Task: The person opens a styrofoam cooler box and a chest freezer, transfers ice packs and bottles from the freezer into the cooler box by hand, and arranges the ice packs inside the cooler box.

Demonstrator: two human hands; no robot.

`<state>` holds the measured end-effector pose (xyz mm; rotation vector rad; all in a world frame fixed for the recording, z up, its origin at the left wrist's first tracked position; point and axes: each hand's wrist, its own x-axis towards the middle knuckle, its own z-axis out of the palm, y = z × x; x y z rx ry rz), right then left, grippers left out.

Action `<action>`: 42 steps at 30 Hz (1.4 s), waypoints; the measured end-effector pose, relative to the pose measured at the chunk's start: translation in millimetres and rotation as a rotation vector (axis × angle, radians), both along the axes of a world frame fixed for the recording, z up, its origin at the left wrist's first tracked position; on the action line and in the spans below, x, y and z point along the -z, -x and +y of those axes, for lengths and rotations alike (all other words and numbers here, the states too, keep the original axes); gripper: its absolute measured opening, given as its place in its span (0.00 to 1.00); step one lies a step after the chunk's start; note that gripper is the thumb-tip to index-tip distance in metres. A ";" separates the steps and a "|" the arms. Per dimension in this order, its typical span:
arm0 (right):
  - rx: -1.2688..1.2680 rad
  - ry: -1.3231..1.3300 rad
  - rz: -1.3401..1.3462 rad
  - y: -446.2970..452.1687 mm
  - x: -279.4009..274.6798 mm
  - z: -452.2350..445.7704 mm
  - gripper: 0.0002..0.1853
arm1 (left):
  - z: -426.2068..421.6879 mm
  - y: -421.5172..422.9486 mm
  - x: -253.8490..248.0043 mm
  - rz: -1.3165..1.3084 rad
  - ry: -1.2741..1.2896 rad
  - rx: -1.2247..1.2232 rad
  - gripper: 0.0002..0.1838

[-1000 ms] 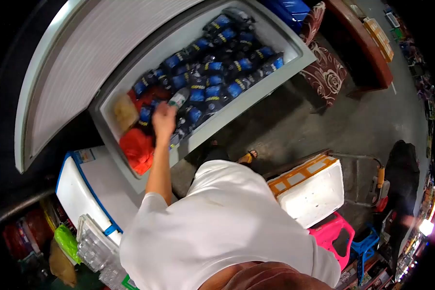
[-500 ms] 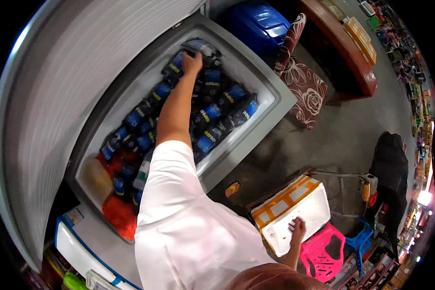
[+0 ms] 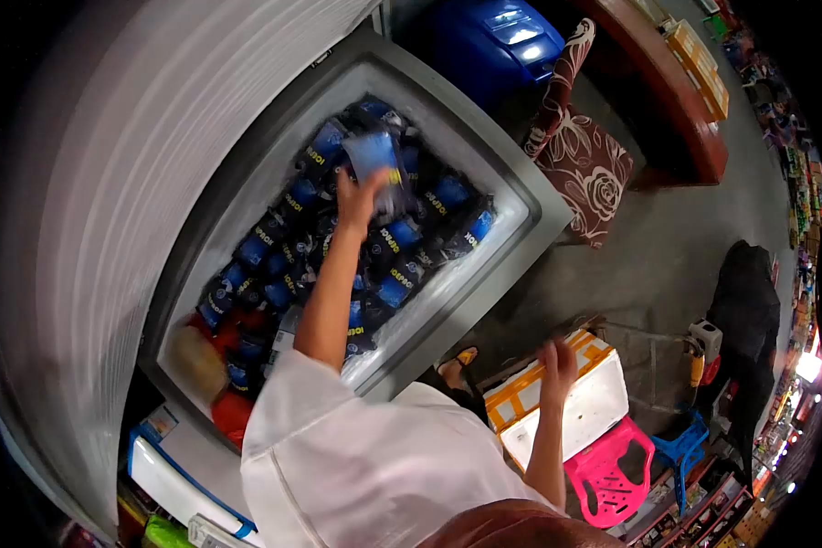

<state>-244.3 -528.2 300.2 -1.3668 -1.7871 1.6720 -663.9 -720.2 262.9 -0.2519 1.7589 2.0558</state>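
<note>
My left hand (image 3: 356,203) is over the freezer, its fingers closed on an ice pack (image 3: 374,157), a blue and black pouch blurred by motion. Beneath it, many more dark ice packs (image 3: 397,285) with blue panels and yellow lettering lie in rows in the chest freezer (image 3: 532,173). My right hand (image 3: 557,363) is raised beside a white foam box (image 3: 595,402) bound with orange tape. Motion smears the right hand's fingers, and I see nothing held there.
The raised freezer lid (image 3: 183,119) stands along the left. A red bag (image 3: 232,416) lies in the freezer's near corner. Right of me are a pink plastic stool (image 3: 612,470), a blue stool (image 3: 683,449) and a flower-patterned chair (image 3: 589,173). A blue bin (image 3: 484,55) stands behind the freezer.
My left hand has lifted an ice pack from the far end of the pile and drawn it nearer. My right hand has risen from the foam box's opening to its taped side.
</note>
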 end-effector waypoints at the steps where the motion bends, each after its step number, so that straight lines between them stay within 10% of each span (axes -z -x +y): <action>1: -0.023 0.094 0.112 66.6 -18.2 -5.9 0.17 | -7.9 -32.9 -7.5 0.087 -0.115 0.063 0.39; 4: -0.399 0.400 0.319 178.9 -15.5 -26.4 0.30 | 4.6 -102.5 -65.0 0.130 -0.017 0.235 0.35; 9: -0.421 0.731 0.553 206.0 -23.8 -27.1 0.34 | -9.9 -39.9 -44.0 1.157 0.660 0.311 0.26; 12: -0.309 0.727 0.540 139.3 -27.2 -11.2 0.39 | -48.8 69.1 51.6 0.564 1.204 0.269 0.36; 14: -0.149 0.654 0.417 71.4 -37.5 2.4 0.37 | -78.1 116.0 130.7 0.933 1.356 0.358 0.41; 20: 0.635 0.377 0.000 -203.9 16.4 -4.8 0.28 | -93.4 166.8 129.1 0.660 1.486 0.636 0.33; 22: 0.933 0.388 -0.103 -292.0 18.1 -34.6 0.29 | -98.5 123.5 83.7 0.668 1.202 0.590 0.45; 24: 1.219 0.363 -0.245 -336.5 7.5 -67.8 0.28 | -57.9 27.0 -31.9 0.334 1.027 0.523 0.42; 29: 1.379 0.471 -0.113 -433.1 28.5 -87.6 0.28 | 35.7 -128.3 -104.1 -0.023 0.345 0.599 0.33; 33: 1.103 0.382 -0.374 -500.6 137.9 -2.6 0.32 | 145.1 -297.4 -35.7 -0.128 0.388 0.829 0.32; 37: 1.000 0.326 -0.424 -543.9 369.8 109.3 0.40 | 232.8 -472.1 75.0 -0.361 0.388 1.170 0.31; 42: 0.796 0.331 -0.651 -507.3 459.0 257.0 0.43 | 304.5 -617.3 178.6 -0.252 0.565 1.388 0.29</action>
